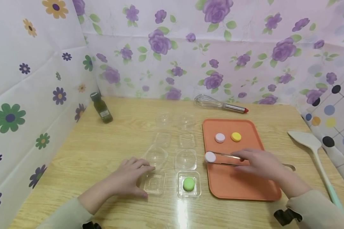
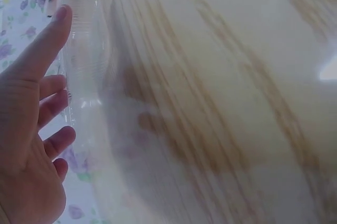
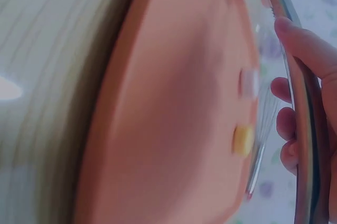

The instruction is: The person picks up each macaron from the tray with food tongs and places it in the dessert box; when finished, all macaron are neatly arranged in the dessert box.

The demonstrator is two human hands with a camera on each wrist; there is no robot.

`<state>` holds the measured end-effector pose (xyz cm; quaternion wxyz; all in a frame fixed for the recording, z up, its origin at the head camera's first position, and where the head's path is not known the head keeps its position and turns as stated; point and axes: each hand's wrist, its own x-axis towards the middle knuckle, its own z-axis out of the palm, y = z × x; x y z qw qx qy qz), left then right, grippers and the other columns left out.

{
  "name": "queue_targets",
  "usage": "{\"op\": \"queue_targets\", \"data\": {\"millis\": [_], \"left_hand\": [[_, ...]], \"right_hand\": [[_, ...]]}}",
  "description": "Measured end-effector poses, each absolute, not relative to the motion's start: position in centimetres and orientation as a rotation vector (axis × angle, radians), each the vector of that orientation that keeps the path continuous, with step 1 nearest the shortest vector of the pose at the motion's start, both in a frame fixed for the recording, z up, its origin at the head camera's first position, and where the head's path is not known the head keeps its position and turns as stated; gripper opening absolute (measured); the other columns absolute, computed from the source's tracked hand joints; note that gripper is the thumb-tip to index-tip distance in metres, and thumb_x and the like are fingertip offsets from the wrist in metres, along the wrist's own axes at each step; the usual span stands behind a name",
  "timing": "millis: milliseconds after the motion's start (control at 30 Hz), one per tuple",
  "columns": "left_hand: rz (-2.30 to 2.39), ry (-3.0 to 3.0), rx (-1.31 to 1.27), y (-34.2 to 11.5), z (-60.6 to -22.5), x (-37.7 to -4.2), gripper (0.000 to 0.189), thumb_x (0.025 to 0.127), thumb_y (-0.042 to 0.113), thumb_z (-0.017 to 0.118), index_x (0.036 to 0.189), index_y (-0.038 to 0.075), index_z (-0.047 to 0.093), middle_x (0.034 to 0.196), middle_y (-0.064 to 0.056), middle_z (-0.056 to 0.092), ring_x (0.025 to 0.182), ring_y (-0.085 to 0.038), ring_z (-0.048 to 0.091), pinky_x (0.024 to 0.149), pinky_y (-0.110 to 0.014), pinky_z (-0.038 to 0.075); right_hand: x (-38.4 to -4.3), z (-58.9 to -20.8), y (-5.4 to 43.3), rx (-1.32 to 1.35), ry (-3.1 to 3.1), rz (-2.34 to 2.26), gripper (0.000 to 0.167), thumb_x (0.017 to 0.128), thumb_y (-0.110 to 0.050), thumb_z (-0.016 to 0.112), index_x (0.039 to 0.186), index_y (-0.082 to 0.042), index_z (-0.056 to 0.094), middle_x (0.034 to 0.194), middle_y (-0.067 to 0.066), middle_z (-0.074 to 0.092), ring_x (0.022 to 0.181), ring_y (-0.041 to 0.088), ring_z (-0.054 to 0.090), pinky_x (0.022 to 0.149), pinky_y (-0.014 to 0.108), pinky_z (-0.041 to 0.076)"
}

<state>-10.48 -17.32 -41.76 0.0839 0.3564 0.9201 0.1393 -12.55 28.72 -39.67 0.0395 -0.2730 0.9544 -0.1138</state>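
My right hand [image 1: 259, 163] grips metal tongs [image 1: 227, 155], whose tips pinch a pale lavender macaron [image 1: 210, 157] above the left edge of the orange tray [image 1: 243, 187]. Farther back on that tray lie another lavender macaron [image 1: 219, 137] and a yellow macaron [image 1: 236, 137]. A green macaron [image 1: 189, 184] sits in a clear square plastic box [image 1: 199, 190]. My left hand [image 1: 129, 178], fingers spread and relaxed, is beside the hinged lid half [image 1: 156, 184] to its left; whether it touches the plastic I cannot tell. In the left wrist view the left hand [image 2: 31, 113] holds nothing.
Behind the box stand more clear plastic containers [image 1: 185, 159] with lids. A whisk [image 1: 220, 104] lies behind the tray, a white spatula [image 1: 315, 149] to its right. A dark bottle [image 1: 101, 108] is at the back left. Flowered cloth [image 1: 172, 63] hangs behind the table.
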Motion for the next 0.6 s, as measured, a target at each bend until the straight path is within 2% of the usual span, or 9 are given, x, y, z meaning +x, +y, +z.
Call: {"op": "queue_targets", "data": {"millis": [133, 300, 600], "left_hand": [[0.435, 2.749, 1.059, -17.3, -41.9, -10.5, 0.086, 0.06, 0.055, 0.079, 0.132, 0.016, 0.053, 0.129, 0.0, 0.05, 0.113, -0.02, 0.04, 0.094, -0.046, 0.03], [0.456, 2.752, 1.04, -17.3, -42.2, -10.5, 0.087, 0.059, 0.054, 0.079, 0.132, 0.017, 0.053, 0.13, -0.001, 0.05, 0.114, -0.022, 0.04, 0.096, -0.048, 0.03], [0.479, 2.747, 0.998, -17.4, -42.3, -10.6, 0.087, 0.056, 0.053, 0.08, 0.131, 0.018, 0.053, 0.13, -0.003, 0.05, 0.114, -0.023, 0.041, 0.098, -0.049, 0.029]], "right_hand": [[-12.6, -39.2, 26.4, -0.965, 2.887, -0.392, 0.042, 0.081, -0.042, 0.07, 0.12, -0.025, 0.063, 0.098, -0.01, 0.063, 0.082, 0.006, 0.058, 0.063, 0.029, 0.047], [-12.6, -38.8, 23.8, -1.053, 2.826, -0.407, 0.04, 0.082, -0.043, 0.068, 0.119, -0.026, 0.063, 0.102, -0.009, 0.063, 0.081, 0.006, 0.058, 0.056, 0.023, 0.043], [-12.4, -38.4, 18.7, -1.136, 2.751, -0.38, 0.041, 0.08, -0.047, 0.068, 0.117, -0.029, 0.063, 0.094, -0.013, 0.059, 0.072, 0.001, 0.055, 0.046, 0.021, 0.036]]}}
